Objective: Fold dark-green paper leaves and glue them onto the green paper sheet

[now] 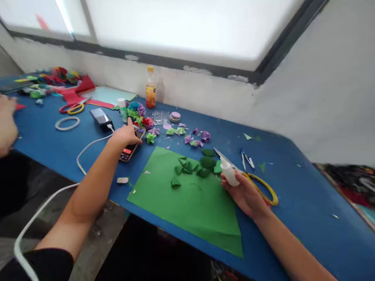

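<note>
White plastic bottle grasped in my right hand at the green sheet's right side; my left hand overlies the phone, grip undeterminable. Apparent step: bottle handling. Next move calls for clearing the scissors.

Legible texts: none. Yellow-capped clear plastic bottle is bearing a label, lettering too blurred; black rectangular phone is displaying markings too small to read.

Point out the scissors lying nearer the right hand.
The scissors partly hidden by the right hand and its white bottle; the other pair lies far off, by the red paper.
</note>
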Tool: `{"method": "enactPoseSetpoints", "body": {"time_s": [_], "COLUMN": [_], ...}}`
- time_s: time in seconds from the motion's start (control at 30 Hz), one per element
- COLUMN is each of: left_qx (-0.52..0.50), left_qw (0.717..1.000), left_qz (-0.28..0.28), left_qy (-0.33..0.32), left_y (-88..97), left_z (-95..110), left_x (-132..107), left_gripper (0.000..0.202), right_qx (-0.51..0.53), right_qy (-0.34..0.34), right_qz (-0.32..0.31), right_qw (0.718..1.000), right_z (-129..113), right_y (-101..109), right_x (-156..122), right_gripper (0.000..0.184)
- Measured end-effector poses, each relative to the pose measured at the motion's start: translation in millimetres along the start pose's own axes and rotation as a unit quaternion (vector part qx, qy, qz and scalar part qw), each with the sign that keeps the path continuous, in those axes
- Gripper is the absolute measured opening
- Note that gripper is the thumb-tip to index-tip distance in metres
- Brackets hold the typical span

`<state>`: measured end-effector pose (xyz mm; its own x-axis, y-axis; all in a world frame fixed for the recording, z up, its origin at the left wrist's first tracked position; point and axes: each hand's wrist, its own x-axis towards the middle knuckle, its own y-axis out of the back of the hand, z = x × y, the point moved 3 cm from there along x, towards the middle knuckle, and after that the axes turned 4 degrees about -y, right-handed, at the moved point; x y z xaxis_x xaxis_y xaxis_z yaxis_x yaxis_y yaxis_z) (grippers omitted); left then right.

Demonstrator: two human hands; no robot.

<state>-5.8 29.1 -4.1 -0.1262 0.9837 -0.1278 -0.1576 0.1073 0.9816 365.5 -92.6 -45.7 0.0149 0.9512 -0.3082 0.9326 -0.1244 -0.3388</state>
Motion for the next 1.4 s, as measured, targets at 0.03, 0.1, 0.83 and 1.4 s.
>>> {"method": "enactPoseSetpoints", "body": {"time_s": [0.03, 0.1, 0.83, 1.4], "left_qx": [-0.005, -0.009, 0.020, 0.022], "left_qw": [1.000, 0.999, 0.993, 0.987], "left_qz": [-0.015, -0.028, 0.056, 0.082], "left_qy": [0.010, 0.019, -0.106, -0.135], "left_y": [-1.7, -3.6, -29.2, -28.4], "left_z": [-3, -8, 121, 130], "left_x": [1, 3, 83, 77], "left_gripper": [0.112, 0.109, 0.044, 0.036], "right_qx": [-0.003, -0.006, 0.033, 0.043], "right_qy": [0.003, 0.007, 0.007, 0.071], "right_qz": [-0.001, -0.004, -0.068, -0.092], "right_qw": [1.000, 1.000, 0.997, 0.992], "right_z": [0, 0, 11, 13], "right_y": [-1, -2, 5, 6], "right_x": [0, 1, 2, 7], "right_gripper": [0.032, 0.032, 0.023, 0.043]}}
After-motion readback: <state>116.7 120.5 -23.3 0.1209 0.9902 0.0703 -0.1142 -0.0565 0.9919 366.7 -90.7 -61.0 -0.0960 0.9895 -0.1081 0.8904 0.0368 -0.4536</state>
